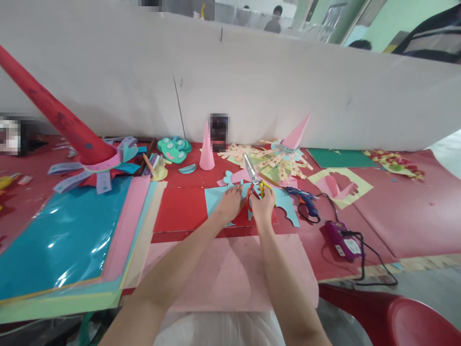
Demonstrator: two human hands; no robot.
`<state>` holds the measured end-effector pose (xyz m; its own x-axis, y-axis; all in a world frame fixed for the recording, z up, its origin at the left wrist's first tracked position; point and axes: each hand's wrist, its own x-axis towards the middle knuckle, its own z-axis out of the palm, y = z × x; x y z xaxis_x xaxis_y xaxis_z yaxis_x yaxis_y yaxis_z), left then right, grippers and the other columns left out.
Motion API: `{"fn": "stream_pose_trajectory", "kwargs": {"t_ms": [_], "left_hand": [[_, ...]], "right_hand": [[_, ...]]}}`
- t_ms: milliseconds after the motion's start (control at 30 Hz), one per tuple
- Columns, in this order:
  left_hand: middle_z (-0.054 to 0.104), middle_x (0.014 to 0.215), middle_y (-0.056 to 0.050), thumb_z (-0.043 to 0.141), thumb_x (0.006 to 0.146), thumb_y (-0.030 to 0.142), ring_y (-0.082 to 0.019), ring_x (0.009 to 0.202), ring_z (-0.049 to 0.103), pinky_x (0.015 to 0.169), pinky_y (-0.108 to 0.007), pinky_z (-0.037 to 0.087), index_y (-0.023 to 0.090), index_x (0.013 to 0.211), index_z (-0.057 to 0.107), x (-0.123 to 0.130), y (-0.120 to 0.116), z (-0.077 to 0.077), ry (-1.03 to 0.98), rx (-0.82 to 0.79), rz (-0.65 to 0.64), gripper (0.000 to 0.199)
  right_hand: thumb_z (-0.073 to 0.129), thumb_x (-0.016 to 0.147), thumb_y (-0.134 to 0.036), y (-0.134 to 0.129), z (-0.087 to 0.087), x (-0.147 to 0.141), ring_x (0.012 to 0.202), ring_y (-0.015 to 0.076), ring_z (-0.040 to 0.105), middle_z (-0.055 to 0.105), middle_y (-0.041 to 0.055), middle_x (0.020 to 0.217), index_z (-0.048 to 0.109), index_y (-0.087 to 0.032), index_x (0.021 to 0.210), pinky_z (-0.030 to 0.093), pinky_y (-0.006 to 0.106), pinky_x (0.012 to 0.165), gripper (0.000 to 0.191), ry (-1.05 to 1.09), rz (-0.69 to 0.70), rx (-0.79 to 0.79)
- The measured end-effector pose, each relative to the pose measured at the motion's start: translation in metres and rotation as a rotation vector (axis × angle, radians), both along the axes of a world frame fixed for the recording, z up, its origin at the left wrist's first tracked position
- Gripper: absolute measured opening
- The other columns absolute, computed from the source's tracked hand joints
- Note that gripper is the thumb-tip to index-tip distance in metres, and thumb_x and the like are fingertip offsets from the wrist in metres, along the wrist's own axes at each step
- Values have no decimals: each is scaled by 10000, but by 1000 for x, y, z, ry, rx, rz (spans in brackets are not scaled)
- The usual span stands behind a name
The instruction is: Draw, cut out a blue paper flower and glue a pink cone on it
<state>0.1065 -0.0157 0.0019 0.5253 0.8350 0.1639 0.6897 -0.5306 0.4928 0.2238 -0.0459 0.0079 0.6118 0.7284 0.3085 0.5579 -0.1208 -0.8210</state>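
My right hand (262, 202) closes on the handles of a pair of scissors (253, 174) with red and yellow grips. The blades point away from me, over the paper scraps. Close by on the left, my left hand (231, 199) has its fingers bent on a light blue paper (213, 197), a small bit of blue showing at the fingertips. Another cut part of the light blue paper, with a wavy edge, lies right of my right hand. Red paper (180, 209) lies beneath.
A glue gun (304, 199) with a cable and purple power box (344, 240) sit to the right. Pink cones (207, 154) and a tall red cone hat (72, 125) stand behind and left. Large coloured sheets (79, 230) are stacked at left. A red chair (421, 317) is at lower right.
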Motion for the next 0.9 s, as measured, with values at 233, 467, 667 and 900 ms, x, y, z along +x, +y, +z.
{"fn": "stream_pose_trajectory", "kwargs": {"t_ms": [233, 467, 667, 900], "left_hand": [[631, 1200, -121, 444, 833, 125, -191, 1058, 626, 935, -326, 484, 160, 1141, 564, -21, 25, 13, -425, -57, 314, 332], [631, 1154, -104, 492, 793, 188, -145, 1017, 635, 869, -284, 506, 185, 1241, 427, -54, 53, 35, -777, -92, 451, 453], [678, 959, -36, 610, 681, 253, -146, 978, 634, 923, -318, 468, 195, 968, 580, -54, 59, 30, -1154, -353, 213, 294], [683, 950, -114, 755, 550, 323, -271, 976, 628, 835, -396, 468, 161, 573, 581, -47, 45, 29, -1050, -505, -33, 239]], "right_hand": [[588, 624, -299, 10, -18, 21, 812, 258, 559, 607, 109, 824, 622, -167, 770, 454, 387, 772, 199, 15, 11, -82], [496, 705, -288, 2, -11, 16, 943, 253, 559, 616, 135, 937, 651, -166, 815, 441, 397, 877, 226, -16, 18, 8], [549, 734, -441, 1, 11, 11, 583, 156, 550, 632, 43, 723, 624, -180, 884, 495, 302, 576, 310, 569, 202, 60], [557, 734, -577, 1, 21, 3, 603, 169, 642, 695, 19, 753, 554, -234, 1127, 496, 252, 447, 522, 1048, 340, 65]]}}
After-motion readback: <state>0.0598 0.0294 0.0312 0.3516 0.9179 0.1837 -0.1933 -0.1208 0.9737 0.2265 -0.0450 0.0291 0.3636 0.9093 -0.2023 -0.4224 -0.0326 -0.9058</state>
